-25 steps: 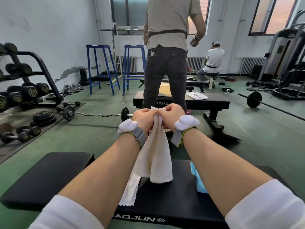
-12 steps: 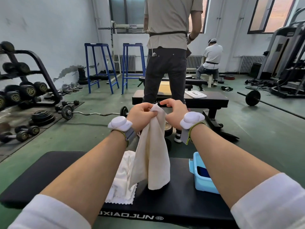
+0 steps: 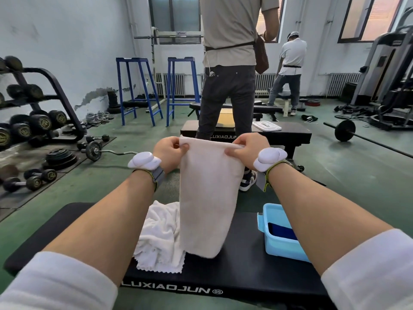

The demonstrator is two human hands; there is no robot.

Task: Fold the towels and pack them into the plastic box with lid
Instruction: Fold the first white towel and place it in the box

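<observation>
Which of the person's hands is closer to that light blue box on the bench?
The right hand. It grips the upper corner of the held towel on the side above the blue box; the left hand grips the opposite corner, farther away across the towel.

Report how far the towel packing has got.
Done: something dark blue already lies in the blue box. In hand: left hand and right hand hold the beige towel by its top corners. Left: the crumpled white towel on the bench; no lid on the box.

Held towel [image 3: 207,198] over bench [image 3: 241,260]; crumpled towel [image 3: 159,238] left, box [image 3: 282,249] right.
</observation>
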